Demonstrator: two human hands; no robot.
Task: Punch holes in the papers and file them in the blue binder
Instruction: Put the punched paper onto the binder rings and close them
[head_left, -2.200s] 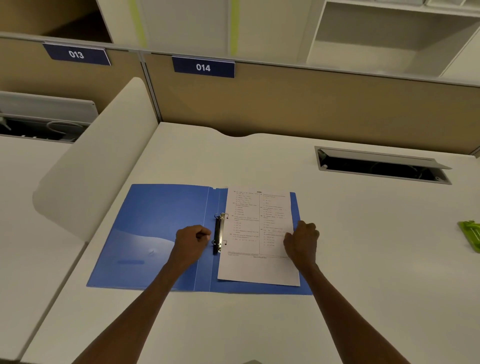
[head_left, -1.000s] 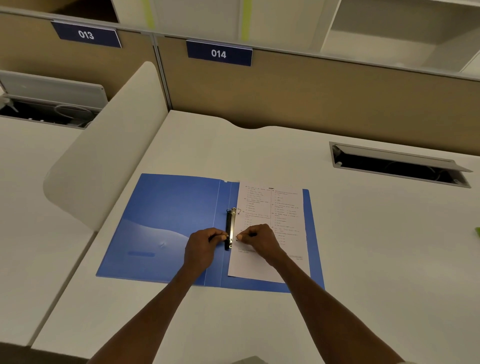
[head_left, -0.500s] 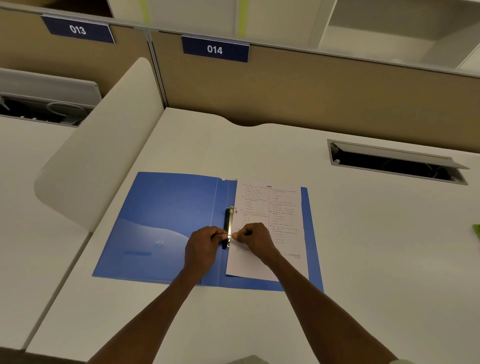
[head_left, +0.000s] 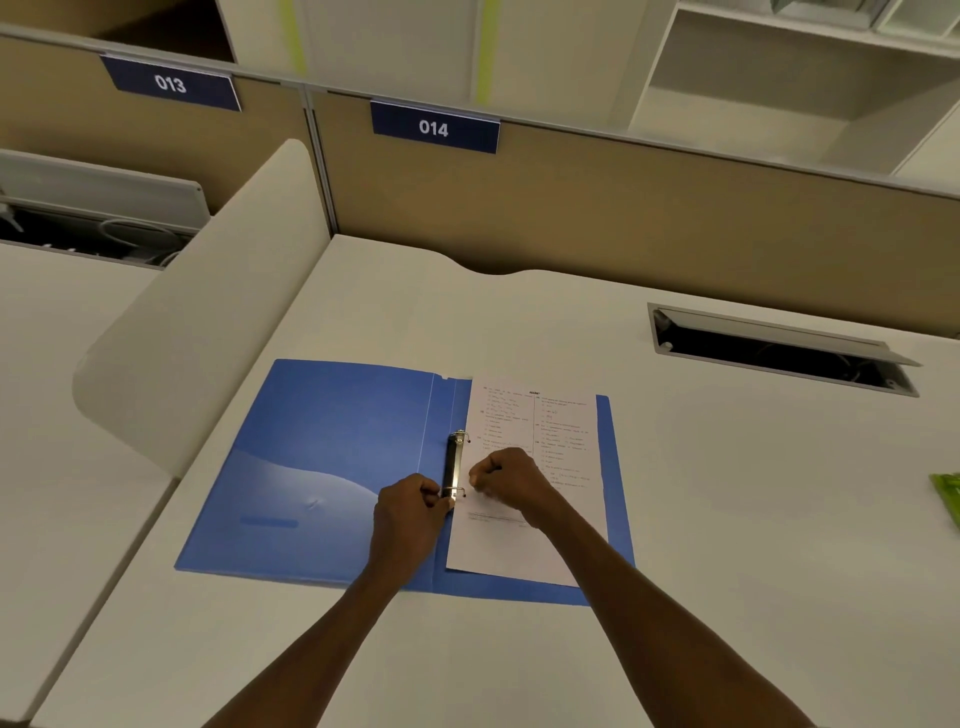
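Observation:
The blue binder (head_left: 332, 447) lies open flat on the white desk. A printed paper (head_left: 545, 415) rests on its right half, its left edge at the black ring mechanism (head_left: 452, 462) along the spine. My left hand (head_left: 410, 514) pinches the lower ring from the left side. My right hand (head_left: 511, 480) is curled on the paper, its fingertips at the same lower ring from the right. The upper ring looks joined; the lower one is partly hidden by my fingers.
A green object (head_left: 948, 496) shows at the right edge of the desk. An open cable tray (head_left: 779, 348) is set in the desk at the back right. A white curved divider (head_left: 208, 312) stands to the left, a tan partition (head_left: 623, 208) behind.
My right hand left the paper's right edge and came to the lower ring, opposite my left hand. Over the last half second both hands stay at that ring.

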